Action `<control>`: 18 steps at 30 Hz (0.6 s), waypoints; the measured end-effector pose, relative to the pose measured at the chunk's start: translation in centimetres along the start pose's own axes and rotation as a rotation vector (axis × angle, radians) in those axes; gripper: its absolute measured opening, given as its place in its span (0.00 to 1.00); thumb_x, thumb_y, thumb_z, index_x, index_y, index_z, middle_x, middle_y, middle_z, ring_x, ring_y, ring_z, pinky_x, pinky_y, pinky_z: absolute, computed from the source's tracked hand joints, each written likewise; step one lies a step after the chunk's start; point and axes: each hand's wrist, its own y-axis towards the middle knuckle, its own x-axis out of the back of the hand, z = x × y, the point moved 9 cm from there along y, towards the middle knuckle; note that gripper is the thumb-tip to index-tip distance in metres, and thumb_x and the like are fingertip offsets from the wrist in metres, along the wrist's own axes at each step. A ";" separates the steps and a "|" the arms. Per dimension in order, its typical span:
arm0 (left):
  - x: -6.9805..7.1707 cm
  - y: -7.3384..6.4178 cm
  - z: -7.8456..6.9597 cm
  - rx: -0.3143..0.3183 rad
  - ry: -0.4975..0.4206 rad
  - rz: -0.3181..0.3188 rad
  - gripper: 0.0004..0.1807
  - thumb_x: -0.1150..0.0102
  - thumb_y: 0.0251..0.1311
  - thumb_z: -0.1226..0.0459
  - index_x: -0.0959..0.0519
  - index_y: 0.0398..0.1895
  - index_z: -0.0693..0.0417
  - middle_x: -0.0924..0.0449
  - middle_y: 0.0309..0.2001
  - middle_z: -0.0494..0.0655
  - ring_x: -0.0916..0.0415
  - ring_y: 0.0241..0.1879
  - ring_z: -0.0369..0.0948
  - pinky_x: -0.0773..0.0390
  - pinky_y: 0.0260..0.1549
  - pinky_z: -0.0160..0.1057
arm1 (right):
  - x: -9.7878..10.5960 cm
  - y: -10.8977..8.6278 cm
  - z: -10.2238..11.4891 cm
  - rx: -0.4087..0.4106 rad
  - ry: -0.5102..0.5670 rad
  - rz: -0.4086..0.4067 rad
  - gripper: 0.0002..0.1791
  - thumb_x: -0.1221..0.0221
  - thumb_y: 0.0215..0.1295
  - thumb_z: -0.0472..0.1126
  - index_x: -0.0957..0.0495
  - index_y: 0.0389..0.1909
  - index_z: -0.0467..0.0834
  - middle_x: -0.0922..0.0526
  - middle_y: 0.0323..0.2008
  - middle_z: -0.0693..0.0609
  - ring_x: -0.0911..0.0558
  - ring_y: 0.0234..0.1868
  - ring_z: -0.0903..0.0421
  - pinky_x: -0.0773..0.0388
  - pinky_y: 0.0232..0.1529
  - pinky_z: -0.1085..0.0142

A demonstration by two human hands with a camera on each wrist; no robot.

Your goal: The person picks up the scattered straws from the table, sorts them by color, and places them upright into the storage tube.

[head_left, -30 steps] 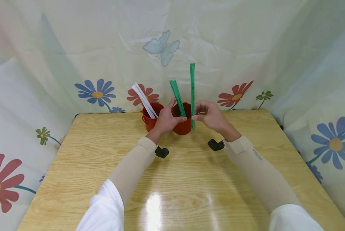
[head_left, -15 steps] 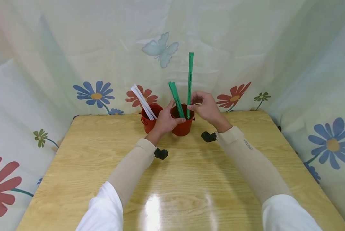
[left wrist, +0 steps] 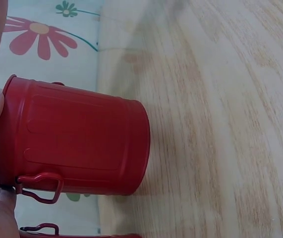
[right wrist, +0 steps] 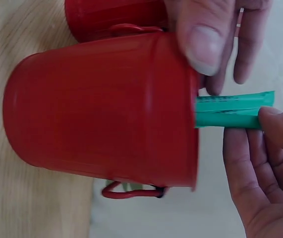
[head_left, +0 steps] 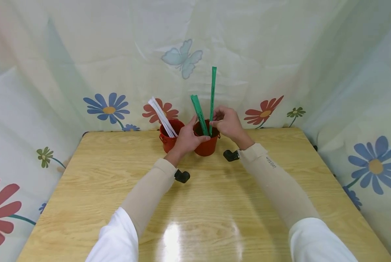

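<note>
Two small red metal buckets stand side by side at the back of the table. My left hand (head_left: pixel 186 140) holds the right-hand bucket (head_left: pixel 206 148) by its rim, thumb at the near side; the left wrist view shows this bucket (left wrist: pixel 77 139) upright on the wood. Green wrapped straws (head_left: pixel 198 111) lean inside it. Between thumb and fingertips, my right hand (head_left: pixel 229 123) pinches another green wrapped straw (head_left: pixel 212 91), held nearly upright with its lower end inside the bucket's mouth. White wrapped straws (head_left: pixel 160 114) lean in the left-hand bucket (head_left: pixel 169 145), partly hidden by my left hand.
A light wooden table (head_left: pixel 198 211) spreads out in front of the buckets. Close behind them hangs a pale curtain (head_left: pixel 116 58) printed with flowers and a butterfly. Black wrist cameras (head_left: pixel 182 177) stick out below both wrists.
My right hand has moved left, bringing its green straw from beside the bucket up over the rim, then slightly down into it. The left hand stays on the bucket.
</note>
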 end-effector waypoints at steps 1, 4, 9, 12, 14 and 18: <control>0.0 0.0 0.0 0.000 0.002 -0.003 0.54 0.27 0.63 0.61 0.53 0.86 0.44 0.40 0.82 0.47 0.42 0.81 0.50 0.34 0.77 0.54 | -0.2 0.0 -0.1 0.002 -0.008 0.003 0.06 0.37 0.68 0.30 0.21 0.43 0.34 0.17 0.40 0.41 0.18 0.41 0.48 0.19 0.42 0.67; 0.1 0.0 -0.1 -0.016 0.001 -0.006 0.54 0.27 0.63 0.62 0.52 0.86 0.44 0.38 0.81 0.47 0.41 0.81 0.50 0.34 0.77 0.55 | -0.4 0.1 -0.3 0.011 -0.034 0.002 0.07 0.37 0.66 0.29 0.21 0.43 0.33 0.17 0.40 0.40 0.18 0.41 0.47 0.18 0.42 0.66; 0.1 0.1 -0.5 -0.047 0.005 -0.020 0.54 0.28 0.63 0.61 0.52 0.86 0.45 0.37 0.81 0.48 0.40 0.81 0.50 0.35 0.78 0.54 | -0.1 0.1 -1.0 -0.027 -0.051 -0.017 0.12 0.38 0.68 0.29 0.20 0.51 0.31 0.17 0.44 0.37 0.17 0.47 0.43 0.16 0.48 0.57; 0.2 -0.4 -0.8 -0.074 0.014 -0.041 0.52 0.29 0.65 0.59 0.51 0.85 0.48 0.37 0.81 0.49 0.40 0.81 0.49 0.35 0.78 0.53 | 0.0 -0.3 -1.3 -0.051 -0.039 -0.024 0.17 0.40 0.70 0.30 0.23 0.57 0.30 0.18 0.49 0.35 0.18 0.53 0.41 0.16 0.55 0.50; 0.4 -1.0 -1.3 -0.109 0.027 -0.059 0.50 0.30 0.66 0.58 0.50 0.85 0.51 0.38 0.81 0.50 0.39 0.80 0.49 0.34 0.77 0.54 | 0.1 -0.8 -1.3 -0.042 -0.036 -0.026 0.19 0.40 0.71 0.31 0.24 0.60 0.30 0.19 0.51 0.34 0.19 0.56 0.39 0.17 0.60 0.46; 1.1 -2.4 -2.4 -0.198 0.106 -0.095 0.46 0.33 0.68 0.55 0.45 0.83 0.54 0.39 0.80 0.54 0.39 0.79 0.50 0.31 0.75 0.57 | 0.3 -2.3 -0.9 0.012 -0.086 -0.016 0.20 0.40 0.73 0.34 0.25 0.62 0.31 0.20 0.57 0.32 0.21 0.61 0.37 0.22 0.67 0.43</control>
